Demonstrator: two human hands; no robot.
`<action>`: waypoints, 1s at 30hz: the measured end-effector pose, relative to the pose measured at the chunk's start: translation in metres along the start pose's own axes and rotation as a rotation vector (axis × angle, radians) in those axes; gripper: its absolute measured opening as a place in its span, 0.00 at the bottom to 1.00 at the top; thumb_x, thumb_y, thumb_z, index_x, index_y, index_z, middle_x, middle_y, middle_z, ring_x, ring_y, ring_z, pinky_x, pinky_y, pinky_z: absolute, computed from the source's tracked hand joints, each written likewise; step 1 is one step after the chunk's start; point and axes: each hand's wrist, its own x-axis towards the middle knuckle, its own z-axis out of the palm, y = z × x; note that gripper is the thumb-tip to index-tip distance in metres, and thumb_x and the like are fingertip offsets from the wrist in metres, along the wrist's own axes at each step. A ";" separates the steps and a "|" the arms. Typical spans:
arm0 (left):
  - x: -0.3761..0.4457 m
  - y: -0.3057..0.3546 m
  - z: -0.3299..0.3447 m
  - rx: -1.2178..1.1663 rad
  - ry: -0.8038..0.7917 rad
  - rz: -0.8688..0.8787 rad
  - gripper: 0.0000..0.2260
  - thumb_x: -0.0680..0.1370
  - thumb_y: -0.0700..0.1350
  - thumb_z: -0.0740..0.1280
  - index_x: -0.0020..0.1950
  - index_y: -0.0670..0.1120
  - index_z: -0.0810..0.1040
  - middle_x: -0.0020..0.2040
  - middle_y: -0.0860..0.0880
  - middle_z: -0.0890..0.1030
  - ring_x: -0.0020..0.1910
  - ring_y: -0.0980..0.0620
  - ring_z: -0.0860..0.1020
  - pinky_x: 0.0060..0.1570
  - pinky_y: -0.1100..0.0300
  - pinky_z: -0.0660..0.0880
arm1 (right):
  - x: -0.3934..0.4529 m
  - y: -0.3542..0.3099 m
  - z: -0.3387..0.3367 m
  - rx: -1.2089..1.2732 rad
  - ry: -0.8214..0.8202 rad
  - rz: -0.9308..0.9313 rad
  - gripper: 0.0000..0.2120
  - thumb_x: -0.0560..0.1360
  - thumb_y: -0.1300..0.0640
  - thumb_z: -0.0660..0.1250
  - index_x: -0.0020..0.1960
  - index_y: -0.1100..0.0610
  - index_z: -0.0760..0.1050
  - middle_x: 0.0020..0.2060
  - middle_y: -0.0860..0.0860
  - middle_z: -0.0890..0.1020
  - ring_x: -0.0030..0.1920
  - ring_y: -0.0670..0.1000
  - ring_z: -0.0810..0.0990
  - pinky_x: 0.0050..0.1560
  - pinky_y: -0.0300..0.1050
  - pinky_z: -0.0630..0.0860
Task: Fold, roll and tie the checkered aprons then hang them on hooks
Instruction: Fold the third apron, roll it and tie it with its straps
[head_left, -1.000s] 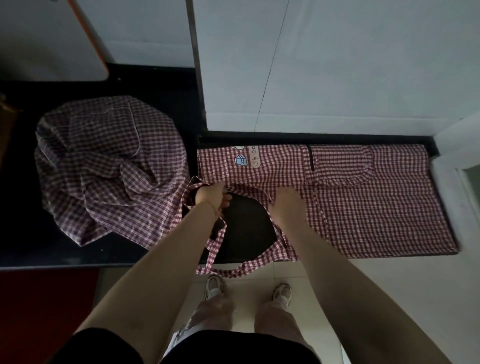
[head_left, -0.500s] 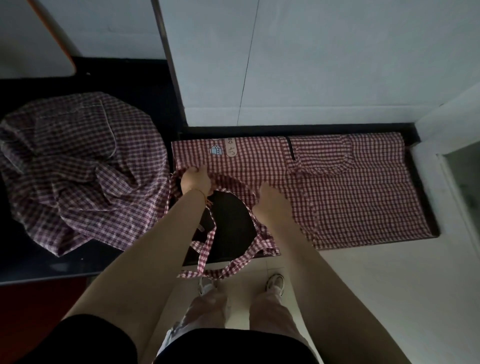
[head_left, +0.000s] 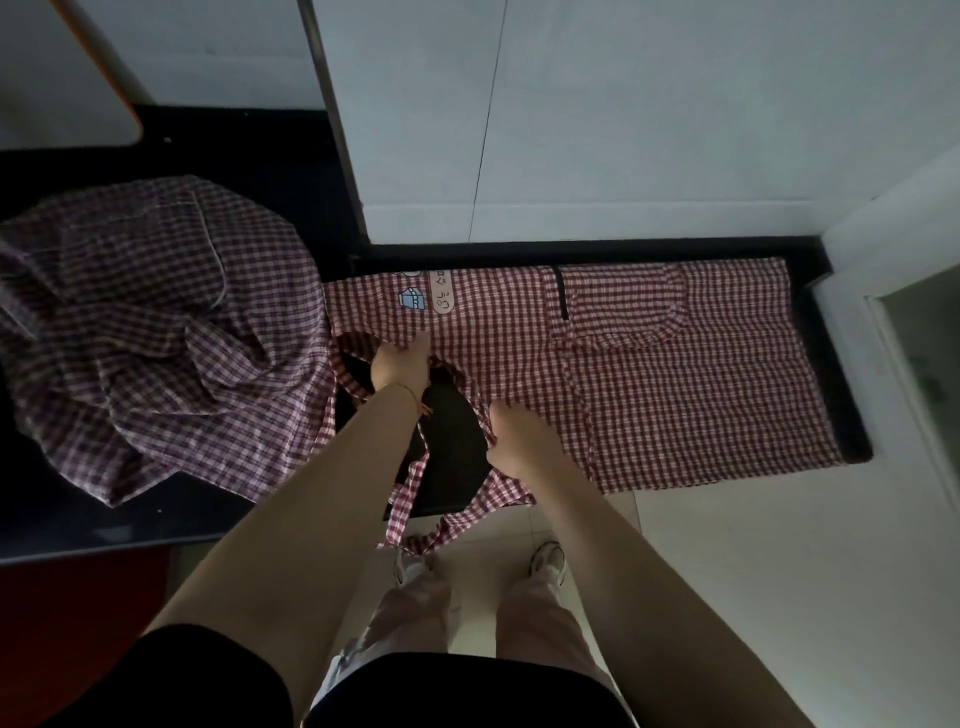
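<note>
Left hand (head_left: 400, 364) pinching bib edge near neck strap (head_left: 415, 499), fingers curled on cloth. Right hand (head_left: 519, 441) gripping the curved armhole edge a bit nearer the body, fingers curled round it. Both on the red checkered apron (head_left: 675, 395), spread flat on dark counter (head_left: 810, 291), long axis running left to right, skirt end off to the right. Strap loop hanging over front edge. Likely next: folding lengthwise, away from body. Second crumpled apron (head_left: 156, 322) lying just left, touching.

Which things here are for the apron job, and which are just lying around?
For the job:
flat red checkered apron
crumpled apron heap
left hand and right hand, both gripping the flat apron's edge

Lying about:
white board with orange edge
</note>
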 end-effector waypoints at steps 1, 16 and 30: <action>-0.007 -0.002 0.003 0.010 -0.035 0.004 0.13 0.78 0.50 0.68 0.53 0.40 0.79 0.44 0.46 0.81 0.41 0.50 0.79 0.51 0.48 0.81 | 0.001 0.002 0.002 0.005 -0.023 0.000 0.16 0.77 0.59 0.68 0.62 0.56 0.69 0.51 0.52 0.77 0.49 0.52 0.78 0.51 0.49 0.78; -0.063 -0.043 0.051 0.588 -0.210 0.058 0.14 0.78 0.50 0.68 0.36 0.44 0.73 0.35 0.47 0.76 0.33 0.51 0.74 0.33 0.60 0.70 | -0.029 0.099 -0.012 0.949 0.621 0.644 0.05 0.77 0.64 0.61 0.52 0.60 0.73 0.45 0.54 0.78 0.37 0.50 0.76 0.32 0.39 0.71; -0.145 -0.099 0.085 0.620 0.205 -0.034 0.12 0.75 0.52 0.61 0.44 0.45 0.78 0.44 0.45 0.80 0.49 0.42 0.75 0.65 0.43 0.61 | -0.076 0.250 -0.007 1.308 0.230 0.853 0.05 0.79 0.62 0.62 0.45 0.58 0.73 0.41 0.53 0.76 0.44 0.53 0.75 0.51 0.46 0.75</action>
